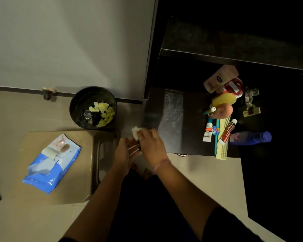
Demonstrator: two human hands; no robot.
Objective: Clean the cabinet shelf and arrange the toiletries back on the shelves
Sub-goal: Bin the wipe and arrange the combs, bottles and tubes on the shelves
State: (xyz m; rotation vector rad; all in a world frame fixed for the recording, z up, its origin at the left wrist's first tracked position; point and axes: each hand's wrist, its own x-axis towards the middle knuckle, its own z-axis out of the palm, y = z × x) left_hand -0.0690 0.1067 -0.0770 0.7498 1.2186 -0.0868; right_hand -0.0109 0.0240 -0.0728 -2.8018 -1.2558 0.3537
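My right hand holds a white wipe at the front left corner of the dark bottom shelf. Close beside it, my left hand touches the same wipe lower down, where white strips show between its fingers. Toiletries crowd the right part of the shelf: a beige lotion bottle, a red-lidded jar, a yellow bottle, an orange bottle, two tubes, a yellow-green comb and a blue bottle lying down. An upper shelf is dark.
A black waste bin with yellow scraps stands on the floor left of the cabinet. A blue wipes pack lies on a tan stool. A door hinge sits at the cabinet's right side.
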